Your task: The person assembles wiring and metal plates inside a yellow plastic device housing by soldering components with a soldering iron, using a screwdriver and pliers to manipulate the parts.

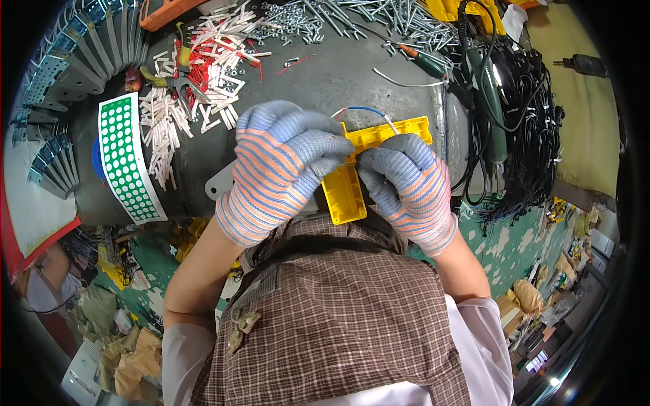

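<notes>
A yellow plastic housing [345,196], T-shaped and hollow with ribs inside, is at the table's near edge in front of me. My left hand [288,149], in a striped knit glove, has its fingers pinched together at the housing's left side; what lies between the fingertips is hidden. My right hand [409,186], gloved the same way, curls its fingers against the housing where its two arms meet. A thin wire [369,109], blue with red and white parts, arches from behind the left fingers to the housing's upper arm.
White sleeve pieces [166,128], pliers [184,47] and a green dotted sticker sheet [125,159] lie left. Bolts [399,24] and a screwdriver [426,62] are at the back. Right are a green power tool [493,115] and black cables [528,128]. Metal brackets [81,74] line the far left.
</notes>
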Available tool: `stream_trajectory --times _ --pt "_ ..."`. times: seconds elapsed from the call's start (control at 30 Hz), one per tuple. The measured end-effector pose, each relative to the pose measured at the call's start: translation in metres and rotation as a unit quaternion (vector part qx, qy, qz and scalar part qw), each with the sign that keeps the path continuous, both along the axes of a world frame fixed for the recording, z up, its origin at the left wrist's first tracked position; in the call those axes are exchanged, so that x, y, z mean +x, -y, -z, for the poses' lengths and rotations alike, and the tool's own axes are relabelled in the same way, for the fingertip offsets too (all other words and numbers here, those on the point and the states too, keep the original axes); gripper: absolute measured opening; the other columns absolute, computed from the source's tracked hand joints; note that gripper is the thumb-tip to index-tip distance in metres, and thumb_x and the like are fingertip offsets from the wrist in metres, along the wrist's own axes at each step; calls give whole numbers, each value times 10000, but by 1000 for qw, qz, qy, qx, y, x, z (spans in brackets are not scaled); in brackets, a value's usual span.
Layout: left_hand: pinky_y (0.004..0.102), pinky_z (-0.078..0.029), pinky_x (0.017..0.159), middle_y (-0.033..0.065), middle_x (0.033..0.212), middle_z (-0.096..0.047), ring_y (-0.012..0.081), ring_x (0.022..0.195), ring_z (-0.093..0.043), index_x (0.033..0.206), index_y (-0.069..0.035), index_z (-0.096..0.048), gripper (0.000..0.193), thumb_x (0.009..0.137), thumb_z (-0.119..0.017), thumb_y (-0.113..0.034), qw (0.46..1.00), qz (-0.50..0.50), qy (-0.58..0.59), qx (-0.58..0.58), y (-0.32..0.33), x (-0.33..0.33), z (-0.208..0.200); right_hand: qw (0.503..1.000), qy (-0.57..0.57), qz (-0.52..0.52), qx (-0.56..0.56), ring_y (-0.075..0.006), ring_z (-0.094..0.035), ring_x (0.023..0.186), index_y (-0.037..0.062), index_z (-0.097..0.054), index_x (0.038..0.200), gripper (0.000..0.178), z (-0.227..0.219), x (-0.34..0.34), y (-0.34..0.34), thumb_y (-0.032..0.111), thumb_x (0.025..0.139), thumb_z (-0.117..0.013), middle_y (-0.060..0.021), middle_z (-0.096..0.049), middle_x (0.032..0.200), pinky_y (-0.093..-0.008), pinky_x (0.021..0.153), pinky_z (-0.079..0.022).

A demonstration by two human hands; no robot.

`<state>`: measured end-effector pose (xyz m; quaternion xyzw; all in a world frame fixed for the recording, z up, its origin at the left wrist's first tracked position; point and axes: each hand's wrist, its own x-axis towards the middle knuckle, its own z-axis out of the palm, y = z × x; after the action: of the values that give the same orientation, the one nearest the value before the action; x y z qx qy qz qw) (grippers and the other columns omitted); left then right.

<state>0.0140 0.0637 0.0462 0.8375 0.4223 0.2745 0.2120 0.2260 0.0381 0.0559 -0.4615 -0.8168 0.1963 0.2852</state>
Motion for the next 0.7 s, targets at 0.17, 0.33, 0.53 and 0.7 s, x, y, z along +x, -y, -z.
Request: stream_trajectory --times 0.17,0.33,0.53,0.7 --pt "399 -395 817 -15 900 -677 217 860 -593 950 -213 -703 167 786 -687 -240 999 -21 15 -44 3 5 4 1000 -11 7 16 -273 -627 738 101 -652 916 220 4 -2 0 114 715 -739 -76 -611 838 -376 618 -520" --pt "398 -383 816 -11 885 -677 224 839 -592 945 -196 -689 136 815 -669 -229 996 -38 54 -52 5 12 -1 1000 -7 18 23 -276 -628 736 100 -655 916 217 4 -3 2 103 717 -741 -80 -617 834 -377 620 -521" --pt "383 -423 774 21 890 -688 240 829 -606 973 -133 -675 178 804 -684 -188 997 -36 36 -51 4 9 -3 1000 -21 13 14 -276 -628 734 96 -657 906 204 4 -3 1 96 719 -739 -85 -615 833 -381 622 -522" --pt "362 -483 742 64 902 -697 248 837 -630 1005 -72 -662 224 794 -697 -139 998 -24 9 -50 4 8 -10 999 -41 31 14 -282 -632 725 104 -663 913 217 7 -5 3 80 712 -741 -85 -618 832 -383 618 -523"
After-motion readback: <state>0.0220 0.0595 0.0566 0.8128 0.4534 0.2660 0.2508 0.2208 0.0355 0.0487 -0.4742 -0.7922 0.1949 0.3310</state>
